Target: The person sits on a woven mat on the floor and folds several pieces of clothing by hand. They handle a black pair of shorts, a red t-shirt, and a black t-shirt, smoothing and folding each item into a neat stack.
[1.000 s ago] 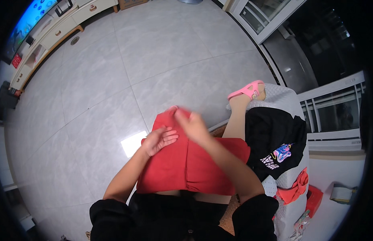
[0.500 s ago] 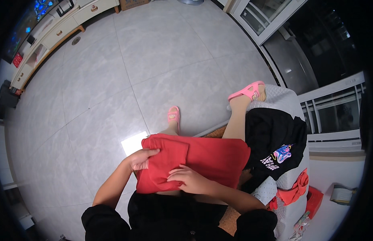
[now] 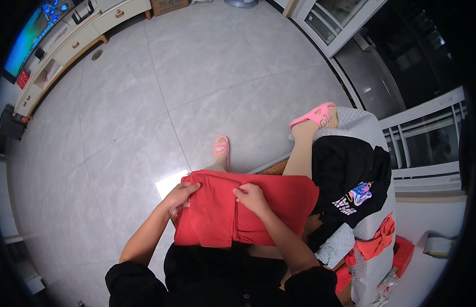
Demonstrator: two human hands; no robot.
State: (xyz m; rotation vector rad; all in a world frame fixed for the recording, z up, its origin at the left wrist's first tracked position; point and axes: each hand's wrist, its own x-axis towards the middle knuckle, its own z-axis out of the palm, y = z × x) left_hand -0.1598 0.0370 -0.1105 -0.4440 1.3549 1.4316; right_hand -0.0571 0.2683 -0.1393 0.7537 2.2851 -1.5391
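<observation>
A red cloth garment [image 3: 279, 204] lies across my lap, its left part folded over into a smooth panel with a straight edge. At the left edge, near the far corner, my left hand [image 3: 181, 197] grips the fabric. The fingers of my right hand [image 3: 252, 198] pinch the upper part of the folded panel's right edge. Just to the right of the garment, a black top [image 3: 343, 169] with a colourful print lies in a heap. What kind of garment the red cloth is cannot be made out.
A quilted grey-white seat cover [image 3: 358, 123] extends along my right side, with a red-orange cloth [image 3: 377, 239] and a dotted white cloth [image 3: 334, 246] on it. My feet wear pink slippers [image 3: 221, 147]. A low white cabinet [image 3: 76, 45] with a screen [image 3: 30, 46] stands far left across the tiled floor.
My right hand has moved up and right from the panel's lower middle to its right edge, and pinches it. The folded panel lies flatter. My left hand has shifted slightly up. The screen's picture has changed.
</observation>
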